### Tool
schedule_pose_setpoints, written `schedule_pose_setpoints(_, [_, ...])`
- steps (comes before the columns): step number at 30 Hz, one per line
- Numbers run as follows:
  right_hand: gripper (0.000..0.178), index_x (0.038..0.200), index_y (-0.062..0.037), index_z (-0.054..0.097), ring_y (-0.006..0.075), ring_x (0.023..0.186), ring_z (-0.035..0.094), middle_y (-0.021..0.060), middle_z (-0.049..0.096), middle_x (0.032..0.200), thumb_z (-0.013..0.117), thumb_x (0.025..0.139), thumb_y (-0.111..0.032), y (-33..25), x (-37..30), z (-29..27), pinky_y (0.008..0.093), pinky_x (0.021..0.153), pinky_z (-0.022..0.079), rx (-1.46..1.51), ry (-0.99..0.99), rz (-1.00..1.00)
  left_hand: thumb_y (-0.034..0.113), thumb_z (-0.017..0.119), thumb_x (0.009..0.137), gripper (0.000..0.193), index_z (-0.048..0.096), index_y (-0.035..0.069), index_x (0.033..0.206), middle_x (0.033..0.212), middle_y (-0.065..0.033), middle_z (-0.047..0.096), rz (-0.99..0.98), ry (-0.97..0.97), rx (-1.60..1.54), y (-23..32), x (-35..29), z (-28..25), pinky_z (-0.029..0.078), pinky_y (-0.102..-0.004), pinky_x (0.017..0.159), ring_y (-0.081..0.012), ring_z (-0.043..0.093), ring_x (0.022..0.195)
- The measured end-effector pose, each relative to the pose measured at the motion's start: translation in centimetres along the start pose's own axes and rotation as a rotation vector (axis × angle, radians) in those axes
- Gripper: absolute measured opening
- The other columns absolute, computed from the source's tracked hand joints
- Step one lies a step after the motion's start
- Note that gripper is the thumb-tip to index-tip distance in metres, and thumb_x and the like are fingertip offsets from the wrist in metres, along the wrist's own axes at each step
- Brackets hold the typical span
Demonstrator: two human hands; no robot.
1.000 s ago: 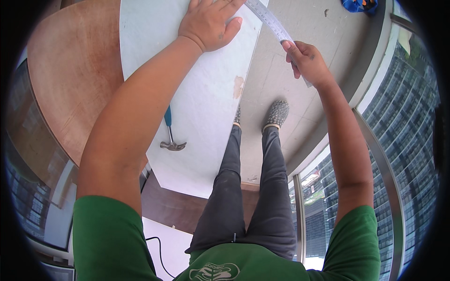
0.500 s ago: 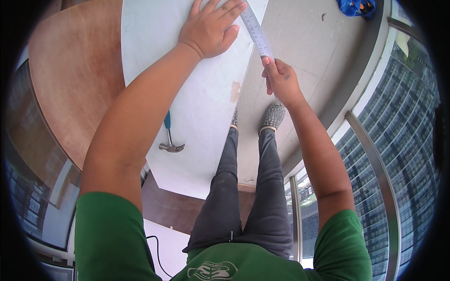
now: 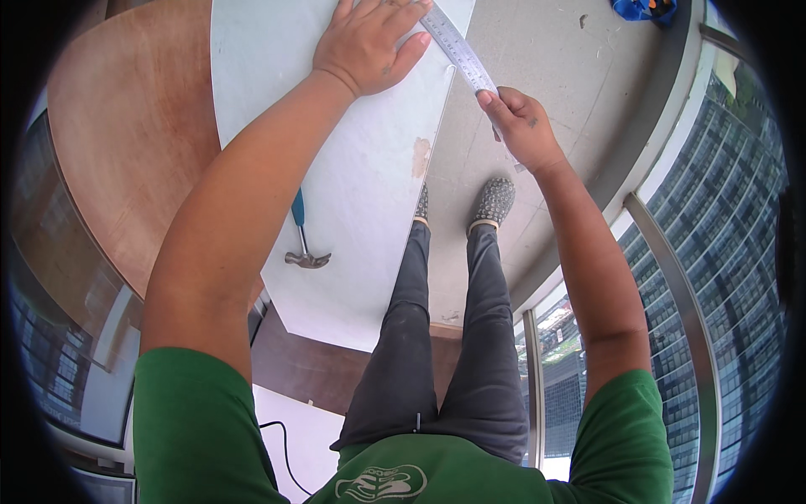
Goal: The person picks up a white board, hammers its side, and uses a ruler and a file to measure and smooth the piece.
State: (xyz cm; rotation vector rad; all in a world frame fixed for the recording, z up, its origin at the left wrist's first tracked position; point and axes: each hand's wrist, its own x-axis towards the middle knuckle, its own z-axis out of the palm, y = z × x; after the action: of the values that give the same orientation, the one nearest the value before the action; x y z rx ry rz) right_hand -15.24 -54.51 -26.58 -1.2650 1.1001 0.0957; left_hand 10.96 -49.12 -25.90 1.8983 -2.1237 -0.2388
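Observation:
My right hand (image 3: 525,126) is closed around a metal ruler (image 3: 457,49), thumb on top, off the right edge of a white board (image 3: 353,227). The ruler slants from the board's far part down to the right, and its near end sticks out below my hand. My left hand (image 3: 365,46) lies flat on the board with fingers stretched out; its fingertips are at the ruler's far end, partly cut off by the picture's top edge. A claw hammer (image 3: 307,259) with a teal handle rests on the board, its handle partly hidden behind my left forearm.
A brown wooden panel (image 3: 134,126) is left of the board. My feet in grey patterned shoes (image 3: 493,202) stand on the tiled floor (image 3: 571,92). Tall windows (image 3: 705,252) run along the right. A blue bag (image 3: 645,8) lies at the far right. A black cable (image 3: 285,454) hangs near my left side.
My right hand has moved right and slightly away from me, swinging the ruler to a flatter slant. The ruler's near end now shows clearly below it. My left hand stays flat on the board.

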Motion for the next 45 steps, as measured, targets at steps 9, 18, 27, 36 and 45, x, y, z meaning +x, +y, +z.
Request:
schedule_pose_setpoints(9, [0.044, 0.071, -0.0072, 0.053, 0.0067, 0.061, 0.035, -0.0053, 0.041, 0.064, 0.062, 0.1, -0.04, -0.5, -1.0, 2.5, 0.0272, 0.054, 0.033, 0.115, 0.084, 0.098, 0.031, 0.058, 0.09, 0.045, 0.059, 0.002, 0.124, 0.15, -0.0208, 0.047, 0.012, 0.035, 0.013, 0.0, 0.0, 0.2, 0.02, -0.0566, 0.118, -0.0362, 0.038, 0.144])
schedule_pose_setpoints(18, [0.044, 0.073, -0.0051, 0.054, 0.0077, 0.064, 0.039, -0.0031, 0.045, 0.066, 0.06, 0.101, -0.038, 0.0, -1.5, 7.0, 0.0278, 0.056, 0.036, 0.319, 0.139, 0.102, 0.032, 0.059, 0.09, 0.048, 0.057, 0.002, 0.127, 0.152, -0.0199, 0.045, 0.007, 0.019, 0.012, 0.2, 0.0, 0.1, 0.019, -0.0567, 0.118, -0.0361, 0.038, 0.144])
schedule_pose_setpoints(27, [0.043, 0.075, -0.0051, 0.056, 0.0083, 0.062, 0.041, -0.0035, 0.049, 0.067, 0.059, 0.101, -0.04, -0.7, -1.7, 6.5, 0.0283, 0.056, 0.037, 0.351, 0.043, 0.087, 0.034, 0.058, 0.092, 0.048, 0.055, 0.004, 0.129, 0.152, -0.0189, 0.045, 0.011, 0.031, 0.027, 0.1, -0.2, 0.5, 0.019, -0.0567, 0.118, -0.0351, 0.037, 0.144])
schedule_pose_setpoints(36, [0.043, 0.079, -0.0059, 0.059, 0.0081, 0.063, 0.041, -0.0036, 0.048, 0.069, 0.058, 0.1, -0.043, 3.5, -4.1, 3.1, 0.0277, 0.058, 0.037, 0.047, -0.041, 0.02, 0.036, 0.055, 0.094, 0.052, 0.052, 0.008, 0.138, 0.156, -0.0152, 0.04, 0.172, -0.142, 0.103, 1.0, -3.2, -0.7, 0.016, -0.0557, 0.12, -0.0322, 0.032, 0.147])
schedule_pose_setpoints(45, [0.051, 0.068, -0.0066, 0.057, 0.0084, 0.061, 0.038, -0.0043, 0.043, 0.064, 0.061, 0.098, -0.048, 4.0, -4.4, 3.3, 0.0277, 0.055, 0.034, -0.046, -0.002, 0.008, 0.037, 0.05, 0.094, 0.062, 0.044, 0.01, 0.149, 0.158, -0.0141, 0.038, 0.122, -0.165, 0.097, 2.1, -7.7, -0.7, 0.013, -0.0547, 0.121, -0.0292, 0.03, 0.149])
